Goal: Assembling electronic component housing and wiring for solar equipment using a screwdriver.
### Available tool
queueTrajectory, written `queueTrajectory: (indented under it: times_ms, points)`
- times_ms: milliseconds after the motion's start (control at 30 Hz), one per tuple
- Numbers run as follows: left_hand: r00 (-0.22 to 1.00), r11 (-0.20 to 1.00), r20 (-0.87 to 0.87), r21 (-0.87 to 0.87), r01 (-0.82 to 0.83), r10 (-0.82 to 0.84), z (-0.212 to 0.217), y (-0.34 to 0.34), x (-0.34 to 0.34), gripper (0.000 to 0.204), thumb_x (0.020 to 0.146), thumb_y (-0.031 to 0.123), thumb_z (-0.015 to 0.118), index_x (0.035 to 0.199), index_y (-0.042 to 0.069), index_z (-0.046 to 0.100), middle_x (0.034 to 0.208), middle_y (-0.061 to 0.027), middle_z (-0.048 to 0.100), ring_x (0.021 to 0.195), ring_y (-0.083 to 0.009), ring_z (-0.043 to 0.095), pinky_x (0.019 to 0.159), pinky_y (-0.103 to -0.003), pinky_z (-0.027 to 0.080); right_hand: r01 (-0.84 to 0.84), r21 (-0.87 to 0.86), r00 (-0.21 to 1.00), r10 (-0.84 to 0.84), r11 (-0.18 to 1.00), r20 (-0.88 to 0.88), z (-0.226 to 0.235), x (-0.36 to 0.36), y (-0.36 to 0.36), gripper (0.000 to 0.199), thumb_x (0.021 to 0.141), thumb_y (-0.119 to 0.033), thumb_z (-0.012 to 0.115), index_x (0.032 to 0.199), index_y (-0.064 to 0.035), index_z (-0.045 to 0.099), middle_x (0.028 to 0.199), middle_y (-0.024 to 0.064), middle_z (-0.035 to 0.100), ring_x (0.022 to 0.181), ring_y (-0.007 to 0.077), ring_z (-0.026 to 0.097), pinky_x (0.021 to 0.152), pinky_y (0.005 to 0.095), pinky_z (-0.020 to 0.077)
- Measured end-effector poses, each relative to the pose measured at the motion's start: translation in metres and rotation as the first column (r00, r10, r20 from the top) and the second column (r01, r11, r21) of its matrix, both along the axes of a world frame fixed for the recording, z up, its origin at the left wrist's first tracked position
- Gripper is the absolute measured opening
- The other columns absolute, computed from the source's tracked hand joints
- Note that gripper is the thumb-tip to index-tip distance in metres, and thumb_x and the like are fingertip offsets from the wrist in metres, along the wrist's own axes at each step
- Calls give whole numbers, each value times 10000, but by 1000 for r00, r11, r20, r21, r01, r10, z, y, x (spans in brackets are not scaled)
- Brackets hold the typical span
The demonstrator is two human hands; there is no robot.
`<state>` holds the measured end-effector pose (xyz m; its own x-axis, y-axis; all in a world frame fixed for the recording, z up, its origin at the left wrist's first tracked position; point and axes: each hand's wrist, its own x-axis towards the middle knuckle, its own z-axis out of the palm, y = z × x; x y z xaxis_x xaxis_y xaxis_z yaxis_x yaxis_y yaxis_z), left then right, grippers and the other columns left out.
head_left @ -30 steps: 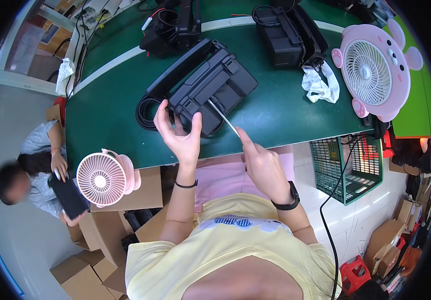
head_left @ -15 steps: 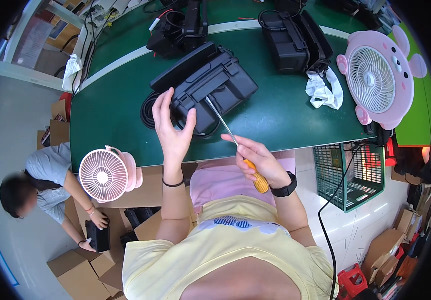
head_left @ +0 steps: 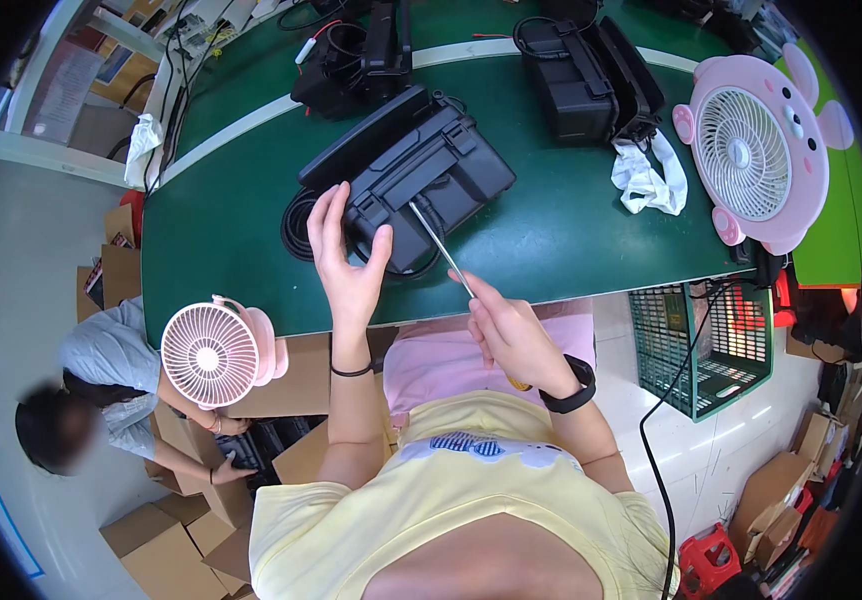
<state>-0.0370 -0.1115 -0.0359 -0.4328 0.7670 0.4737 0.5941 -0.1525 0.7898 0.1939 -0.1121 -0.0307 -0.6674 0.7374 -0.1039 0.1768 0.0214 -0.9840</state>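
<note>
A black plastic case with a raised lid lies at an angle on the green worktable. My left hand steadies its near left corner, fingers along the side and thumb on the front. In my right hand is a screwdriver; its metal shaft slants up to the left. The tip touches or nearly touches the case's front beside a latch; exact contact is too small to tell. My fingers and palm hide most of the yellow handle. A coiled black cable rests against the case's left end.
More black cases stand at the back of the table. A pink fan and white cloth are at right, a small fan at the left edge. Below are a green crate and a co-worker by cartons.
My right hand has rolled over the screwdriver handle, which is now mostly covered. My left hand stays put. The co-worker's hands have moved a black case into the carton.
</note>
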Motion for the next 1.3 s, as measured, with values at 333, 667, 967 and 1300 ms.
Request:
queueTrajectory:
  times_ms: [333,667,967,1300]
  points:
    - [983,998,176,48,49,-57,5,2,-1,551,817,71,758,1343,40,597,1418,-133,433,1303,-279,483,1096,-396,412,-775,-632,515,-555,24,-653,-20,5,20,468,1100,-175,323,1554,-75,266,677,-39,328,451,5,290,319,156,300]
    - [815,999,-578,0,-41,33,55,27,18,456,784,184,764,1217,89,661,1232,-93,632,1167,-304,593,991,-430,473,-262,-632,776,-231,729,-587,11,26,15,445,1080,-237,406,1470,-25,380,678,-1,416,446,41,368,372,190,346]
    - [727,987,-686,-139,-82,-37,55,66,17,549,716,319,783,1210,110,671,1145,-95,615,1050,-285,593,913,-419,475,331,-403,798,-481,853,-364,5,19,47,349,1032,-144,513,1372,-72,487,850,17,550,543,26,426,427,185,387]
    - [648,954,-700,-206,219,-300,65,11,16,678,618,261,784,1262,108,636,1166,-95,573,1069,-304,569,1021,-475,411,420,-336,811,-515,843,-279,-22,-10,99,414,981,-220,648,1325,-4,572,1104,50,686,596,13,477,427,182,400]
